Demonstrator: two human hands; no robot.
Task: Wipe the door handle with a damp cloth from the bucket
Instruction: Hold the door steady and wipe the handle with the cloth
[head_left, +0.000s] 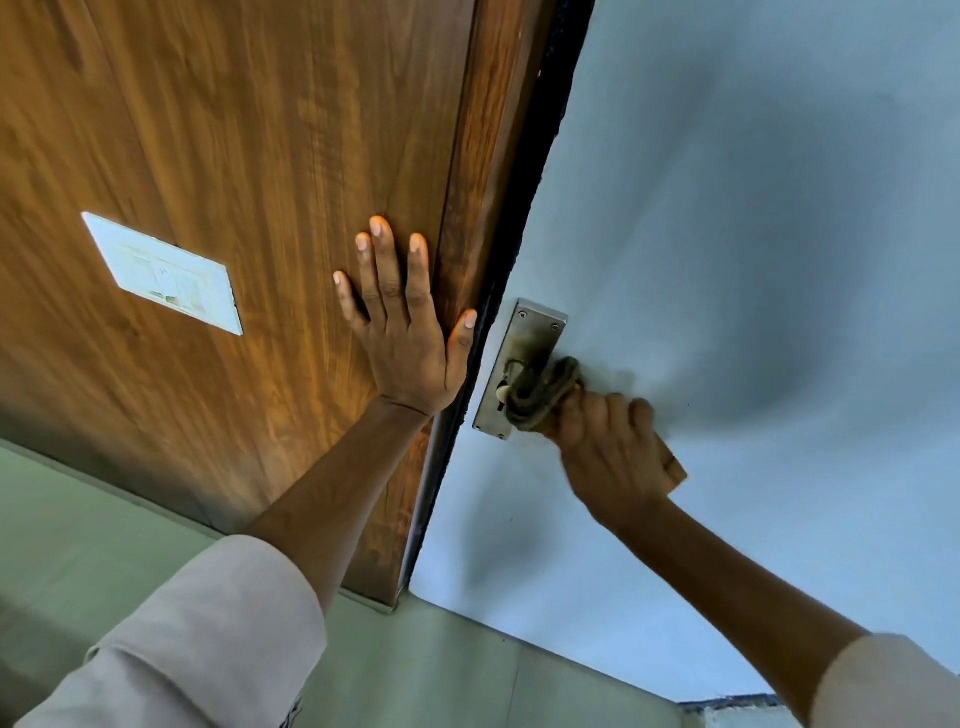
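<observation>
The wiping step is underway: the cloth (543, 395) is gripped around the door handle (519, 376) by the closed right hand (608, 447), the left hand (405, 332) is pressed flat and open-fingered against the wooden panel (234, 156), and rubbing along the lever is probably needed next.

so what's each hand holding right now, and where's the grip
The right hand grips a brownish cloth, bunched around the door handle. The left hand holds nothing; it lies flat and open on the wooden panel.

Warm brown wood-grain wall panel (234, 130) on the left, carrying a white rectangular switch plate (163, 273), edged by a dark vertical trim strip (524, 197) against a pale blue-grey painted door surface (753, 208), soft shadows across it, pale green glossy floor (441, 670) below.
</observation>
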